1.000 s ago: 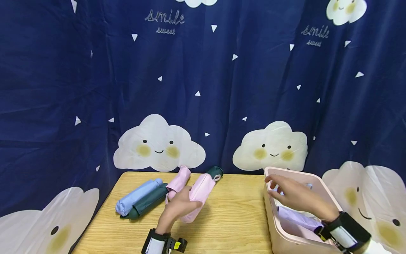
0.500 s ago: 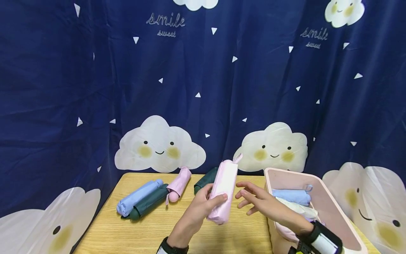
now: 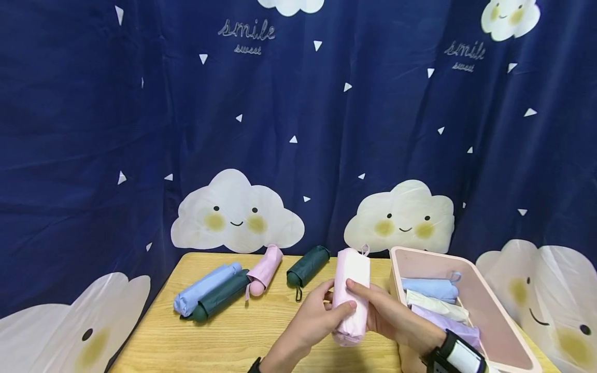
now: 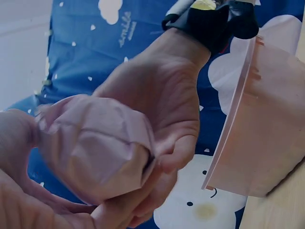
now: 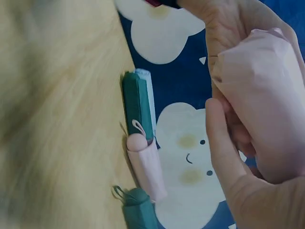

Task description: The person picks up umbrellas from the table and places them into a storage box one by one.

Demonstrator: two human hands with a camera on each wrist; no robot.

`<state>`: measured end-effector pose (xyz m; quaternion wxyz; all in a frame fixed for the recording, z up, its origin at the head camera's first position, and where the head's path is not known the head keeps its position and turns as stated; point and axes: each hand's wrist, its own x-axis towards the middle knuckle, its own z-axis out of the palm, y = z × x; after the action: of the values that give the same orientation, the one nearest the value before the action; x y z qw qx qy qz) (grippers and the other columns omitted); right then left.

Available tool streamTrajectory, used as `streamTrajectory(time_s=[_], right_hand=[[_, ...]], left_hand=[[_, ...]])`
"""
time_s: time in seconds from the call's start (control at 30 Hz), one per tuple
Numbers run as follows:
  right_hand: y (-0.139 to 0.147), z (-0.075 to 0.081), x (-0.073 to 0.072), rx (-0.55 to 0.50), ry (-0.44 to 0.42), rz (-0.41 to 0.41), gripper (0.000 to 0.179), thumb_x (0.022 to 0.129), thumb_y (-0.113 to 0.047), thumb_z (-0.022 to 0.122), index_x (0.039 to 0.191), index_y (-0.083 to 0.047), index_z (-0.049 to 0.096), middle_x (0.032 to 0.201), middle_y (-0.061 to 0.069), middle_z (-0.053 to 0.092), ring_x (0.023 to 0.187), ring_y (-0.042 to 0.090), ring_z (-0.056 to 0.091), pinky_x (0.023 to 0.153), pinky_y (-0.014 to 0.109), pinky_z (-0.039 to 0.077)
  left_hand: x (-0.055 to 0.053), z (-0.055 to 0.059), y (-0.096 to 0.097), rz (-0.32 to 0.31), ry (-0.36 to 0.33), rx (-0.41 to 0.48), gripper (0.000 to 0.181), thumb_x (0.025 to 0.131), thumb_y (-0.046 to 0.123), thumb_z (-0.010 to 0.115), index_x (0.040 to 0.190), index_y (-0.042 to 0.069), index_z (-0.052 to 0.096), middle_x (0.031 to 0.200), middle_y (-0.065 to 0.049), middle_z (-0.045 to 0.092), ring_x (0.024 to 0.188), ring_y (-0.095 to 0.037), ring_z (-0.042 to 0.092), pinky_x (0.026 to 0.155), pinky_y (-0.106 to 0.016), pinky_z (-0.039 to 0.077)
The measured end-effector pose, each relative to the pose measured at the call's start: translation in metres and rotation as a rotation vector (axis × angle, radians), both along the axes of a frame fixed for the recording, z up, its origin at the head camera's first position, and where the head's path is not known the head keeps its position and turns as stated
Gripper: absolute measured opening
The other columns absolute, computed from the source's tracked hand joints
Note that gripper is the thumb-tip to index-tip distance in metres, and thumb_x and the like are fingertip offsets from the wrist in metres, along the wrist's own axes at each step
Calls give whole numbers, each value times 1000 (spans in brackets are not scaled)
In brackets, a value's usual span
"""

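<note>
A folded pink umbrella [image 3: 352, 272] stands tilted between both hands above the table, its wrist loop at the far end. My left hand [image 3: 319, 317] grips it from the left, thumb lying across its near half. From the right, my right hand [image 3: 384, 313] holds it too, with the thumb on top. The left wrist view shows the gathered near end of the umbrella [image 4: 95, 148] close up. On the table lie a dark green umbrella [image 3: 308, 267], a smaller pink umbrella [image 3: 266, 267], another dark green umbrella [image 3: 224, 295] and a light blue umbrella [image 3: 205, 290].
A pale pink bin [image 3: 501, 308] stands at the table's right side. Inside lie a light blue umbrella [image 3: 429, 288], a white one and a purple umbrella [image 3: 445, 325] side by side. Behind the wooden table [image 3: 224, 347] hangs a dark blue curtain [image 3: 317, 129] with clouds.
My left hand has lifted the pink umbrella off the table and brought it right. My right hand has left the bin and taken hold of the umbrella as well.
</note>
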<state>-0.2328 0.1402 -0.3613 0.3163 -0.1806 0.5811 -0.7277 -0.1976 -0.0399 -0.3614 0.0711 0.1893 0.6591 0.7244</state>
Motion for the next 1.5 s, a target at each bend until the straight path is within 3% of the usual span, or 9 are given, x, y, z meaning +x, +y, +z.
streamTrajectory(time_s=[0.27, 0.4, 0.5, 0.67, 0.97, 1.1, 1.2, 1.37, 1.5], right_hand=[[1, -10, 5, 42, -71, -92, 43, 96, -32, 46, 122, 0, 35, 104, 11, 60, 93, 22, 60, 80, 43, 48], [4, -10, 6, 76, -71, -119, 40, 94, -30, 48, 121, -1, 40, 102, 9, 61, 91, 21, 60, 77, 38, 47], [8, -7, 6, 93, -69, -137, 37, 93, -26, 51, 119, -1, 43, 98, 9, 62, 86, 22, 61, 74, 36, 47], [19, 2, 7, 106, -49, -159, 33, 91, -18, 55, 114, 1, 41, 92, 12, 62, 78, 25, 62, 72, 37, 49], [50, 32, 1, 200, 89, -256, 32, 88, -13, 59, 110, 1, 40, 88, 12, 62, 76, 25, 61, 69, 37, 50], [64, 49, 0, 327, 198, -308, 38, 86, -15, 62, 112, 0, 39, 93, 15, 61, 78, 25, 60, 69, 38, 50], [75, 59, 0, 503, 340, -352, 45, 82, -18, 67, 113, 3, 42, 94, 17, 59, 79, 27, 59, 68, 40, 50], [90, 66, 0, 782, 591, -410, 53, 73, -22, 75, 112, 4, 50, 91, 12, 60, 77, 24, 60, 66, 36, 49], [101, 62, -2, 844, 790, -398, 48, 69, -19, 78, 108, -2, 55, 87, 6, 60, 74, 17, 57, 63, 31, 48]], left_hand=[[11, 5, -2, -106, 52, -142, 51, 87, 24, 62, 132, 8, 45, 105, -2, 58, 88, -10, 60, 70, -24, 50], [12, 11, -12, -97, 122, -279, 51, 87, 31, 61, 132, 12, 48, 105, 5, 59, 90, -7, 59, 69, -24, 48], [6, 13, -24, -67, 211, -367, 39, 89, 33, 60, 122, 14, 57, 101, 6, 61, 88, -7, 60, 68, -24, 48], [-11, 12, -52, 50, 327, -444, 29, 90, 31, 58, 114, 13, 62, 98, 4, 64, 87, -12, 61, 70, -27, 48], [-50, -10, -106, 379, 290, -550, 28, 89, 21, 61, 113, 6, 61, 99, -9, 63, 90, -26, 61, 71, -38, 49], [-66, -29, -126, 540, 256, -706, 31, 86, 18, 63, 112, 1, 61, 100, -16, 62, 89, -29, 60, 73, -43, 47], [-75, -43, -140, 619, 206, -827, 35, 84, 18, 64, 112, -2, 60, 104, -20, 59, 96, -35, 56, 78, -48, 44], [-84, -63, -161, 631, 135, -948, 46, 82, 20, 64, 118, -8, 54, 111, -28, 50, 103, -42, 50, 82, -53, 41], [-89, -77, -169, 637, 162, -1032, 52, 79, 22, 66, 115, -13, 52, 107, -31, 50, 104, -45, 46, 87, -55, 36]])
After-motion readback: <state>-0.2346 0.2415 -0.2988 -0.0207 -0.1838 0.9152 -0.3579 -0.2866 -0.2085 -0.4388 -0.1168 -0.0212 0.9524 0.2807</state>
